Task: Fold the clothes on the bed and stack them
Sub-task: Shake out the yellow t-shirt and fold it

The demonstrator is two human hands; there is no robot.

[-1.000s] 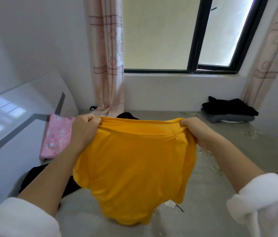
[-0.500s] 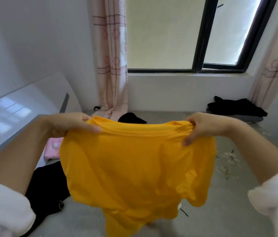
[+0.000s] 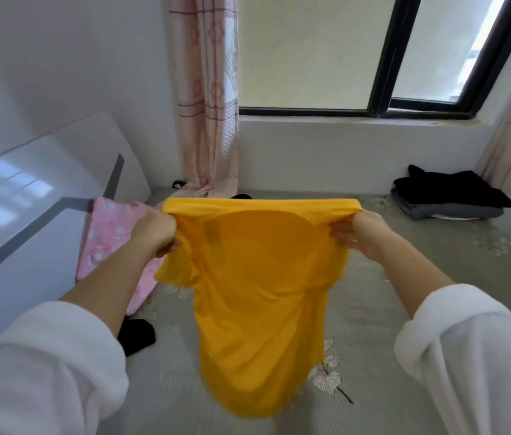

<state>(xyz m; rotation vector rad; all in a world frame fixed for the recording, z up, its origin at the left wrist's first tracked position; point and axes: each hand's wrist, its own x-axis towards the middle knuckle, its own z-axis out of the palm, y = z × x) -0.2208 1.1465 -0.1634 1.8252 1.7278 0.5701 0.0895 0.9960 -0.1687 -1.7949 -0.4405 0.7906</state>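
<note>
A yellow T-shirt [image 3: 257,296] hangs in the air over the grey bed [image 3: 436,284], stretched between both hands. My left hand [image 3: 155,232] grips its upper left edge. My right hand [image 3: 357,235] grips its upper right edge. The shirt's lower end dangles near the sheet. A stack of folded dark clothes [image 3: 450,196] lies at the far right of the bed under the window. A black garment [image 3: 136,335] lies loose on the bed at lower left, partly hidden by my left arm.
A pink patterned pillow [image 3: 108,237] leans by the white headboard [image 3: 28,196] on the left. Another dark item [image 3: 241,196] peeks out behind the shirt near the pink curtain [image 3: 205,120]. Wall and window close the far side.
Both hands have lowered and pulled the shirt's top edge taut, and the shirt now hangs narrower and longer. The view has tilted down, showing more of the bed.
</note>
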